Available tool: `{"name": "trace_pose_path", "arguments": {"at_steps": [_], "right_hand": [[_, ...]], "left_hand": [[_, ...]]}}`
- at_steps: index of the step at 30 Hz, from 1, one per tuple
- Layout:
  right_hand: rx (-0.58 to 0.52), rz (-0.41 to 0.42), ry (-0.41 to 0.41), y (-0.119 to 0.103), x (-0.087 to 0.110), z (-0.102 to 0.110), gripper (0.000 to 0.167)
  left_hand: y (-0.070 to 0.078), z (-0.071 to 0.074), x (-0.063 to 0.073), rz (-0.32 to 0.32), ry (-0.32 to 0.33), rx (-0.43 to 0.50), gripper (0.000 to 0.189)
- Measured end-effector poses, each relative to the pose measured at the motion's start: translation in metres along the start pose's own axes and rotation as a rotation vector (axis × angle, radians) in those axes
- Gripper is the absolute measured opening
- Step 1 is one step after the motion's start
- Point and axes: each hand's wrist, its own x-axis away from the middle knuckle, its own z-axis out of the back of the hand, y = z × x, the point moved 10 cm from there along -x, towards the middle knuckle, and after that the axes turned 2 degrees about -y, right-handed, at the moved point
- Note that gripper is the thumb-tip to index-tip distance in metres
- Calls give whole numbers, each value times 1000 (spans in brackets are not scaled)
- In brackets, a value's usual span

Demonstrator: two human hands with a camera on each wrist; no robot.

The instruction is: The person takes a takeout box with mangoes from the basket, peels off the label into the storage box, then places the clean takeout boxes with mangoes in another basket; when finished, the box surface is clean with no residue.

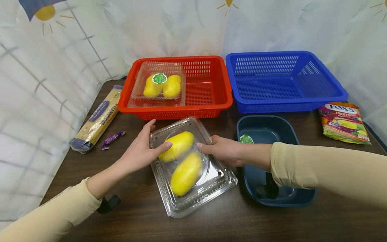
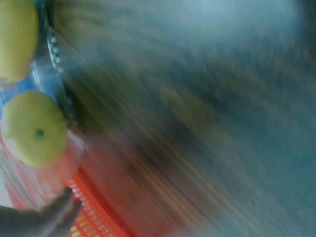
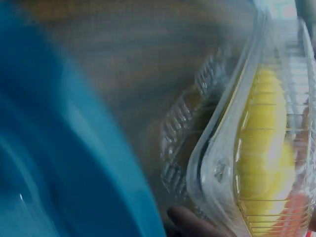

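Observation:
Between both hands is a clear plastic clamshell box (image 1: 216, 183) with two yellow mangoes (image 1: 186, 174) inside, turned at an angle above the table. My left hand (image 1: 140, 146) holds its far left side, thumb over the lid. At the right side my right hand (image 1: 225, 150) grips the edge, thumb on top and fingers below. Seen from the right wrist, the box (image 3: 217, 168) stands on edge beside a fingertip (image 3: 190, 222). In the blurred left wrist view, fingers (image 2: 61, 215) show below a mango (image 2: 34, 128).
Behind are a red basket (image 1: 199, 112) holding another mango box (image 1: 163, 82) and a blue basket (image 1: 281, 104). A dark teal tub (image 1: 266, 129) sits under my right forearm. Spaghetti (image 1: 98, 117) and a purple-wrapped candy (image 1: 112, 138) lie left, a Fox's candy bag (image 1: 344, 122) right.

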Motion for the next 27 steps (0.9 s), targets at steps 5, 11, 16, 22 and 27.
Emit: {"name": "trace_pose_path", "arguments": {"at_steps": [5, 11, 16, 22, 27], "right_hand": [[-114, 33, 41, 4, 6, -2, 70], [-213, 108, 57, 4, 11, -7, 74], [-222, 128, 51, 4, 19, -10, 75], [-211, 146, 34, -4, 40, -4, 79], [-154, 140, 51, -4, 69, 22, 79]], "left_hand": [[1, -4, -12, -77, -46, 10, 92], [5, 0, -18, -112, -76, -75, 89], [35, 20, -17, -165, -41, -356, 90], [70, 50, -25, -262, 39, -416, 83], [74, 61, -42, -321, 91, -342, 67]]}}
